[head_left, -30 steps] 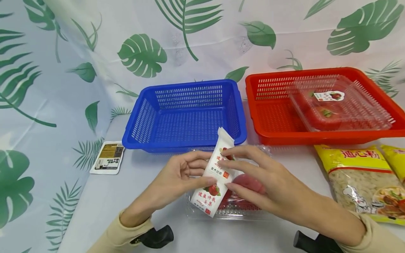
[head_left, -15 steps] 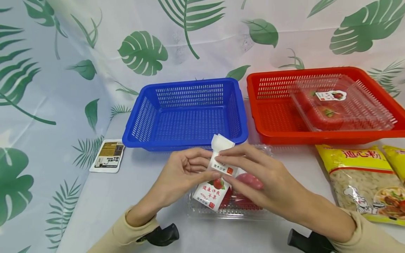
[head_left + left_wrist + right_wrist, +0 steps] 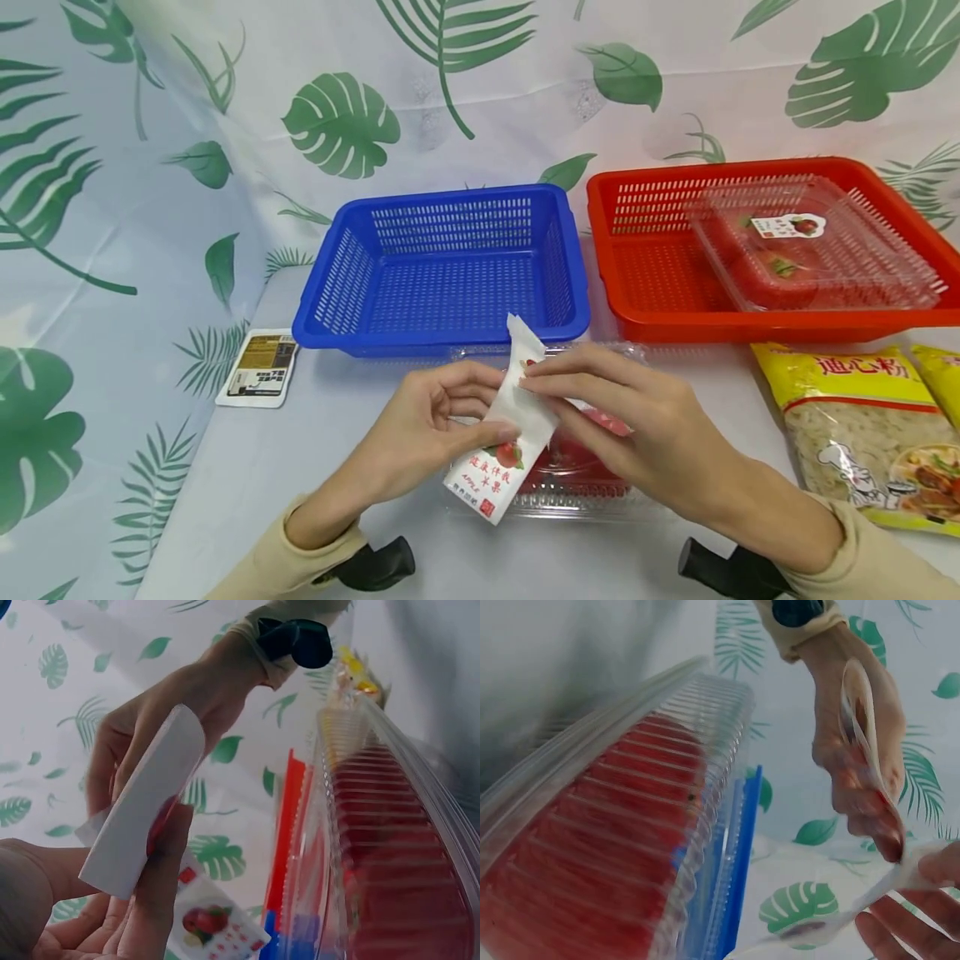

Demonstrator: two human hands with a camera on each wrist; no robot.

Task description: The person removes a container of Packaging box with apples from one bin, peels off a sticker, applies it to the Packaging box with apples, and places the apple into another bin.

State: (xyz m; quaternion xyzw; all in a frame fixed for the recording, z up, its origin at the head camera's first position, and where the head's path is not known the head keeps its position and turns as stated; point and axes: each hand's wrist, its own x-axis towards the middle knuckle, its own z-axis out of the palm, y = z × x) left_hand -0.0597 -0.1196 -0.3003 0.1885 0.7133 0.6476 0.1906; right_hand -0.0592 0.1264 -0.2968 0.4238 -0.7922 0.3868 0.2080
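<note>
In the head view, a strip of white apple-print labels (image 3: 491,475) slants between my hands, its middle showing plain white. My left hand (image 3: 412,433) pinches it with the thumb on the near face. From the other side, my right hand (image 3: 645,417) pinches its edge between thumb and fingers, as the right wrist view also shows around the label strip (image 3: 885,885). Whether one label is lifting from its backing cannot be told. Beneath the hands sits a clear plastic box (image 3: 562,507) with red fruit inside, partly hidden; the fruit (image 3: 390,877) shows through its ribbed wall in the left wrist view.
Behind stands a blue basket (image 3: 442,343). To its right, a red basket (image 3: 750,323) carries another clear fruit box (image 3: 810,250) with a label. Yellow-topped pasta bags (image 3: 862,433) lie at the right. A small flat pack (image 3: 258,368) lies at the left.
The strip's middle has turned from its printed face to plain white, and its lower end has swung down and left. Both hands stay nearly in place above the box.
</note>
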